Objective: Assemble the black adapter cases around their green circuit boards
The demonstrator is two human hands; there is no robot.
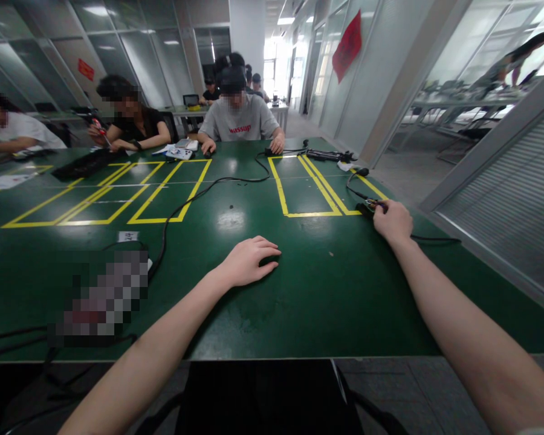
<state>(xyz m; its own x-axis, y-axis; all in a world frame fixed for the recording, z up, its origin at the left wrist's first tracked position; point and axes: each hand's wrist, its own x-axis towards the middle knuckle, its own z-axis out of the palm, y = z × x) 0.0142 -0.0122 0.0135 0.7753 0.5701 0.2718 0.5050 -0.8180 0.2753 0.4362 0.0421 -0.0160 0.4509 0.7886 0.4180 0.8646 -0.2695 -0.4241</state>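
My left hand (pixel 251 261) rests palm down on the green table (pixel 299 308), its fingers loosely spread and nothing in them. Over at the table's right side, my right hand (pixel 394 221) is closed on a small dark device with thin coloured wires (pixel 368 206). The fingers hide much of that device, so its exact kind does not show. Beyond it lies a black cable end (pixel 361 173), and another black cable (pixel 435 240) comes out to the right of my wrist.
Yellow tape outlines (pixel 311 214) mark the table. A blurred-out object (pixel 109 296) lies at the left, near a long black cable (pixel 164 235). Black parts (pixel 329 155) lie at the far right. A person in a grey shirt (pixel 242 118) sits opposite; others sit at the left.
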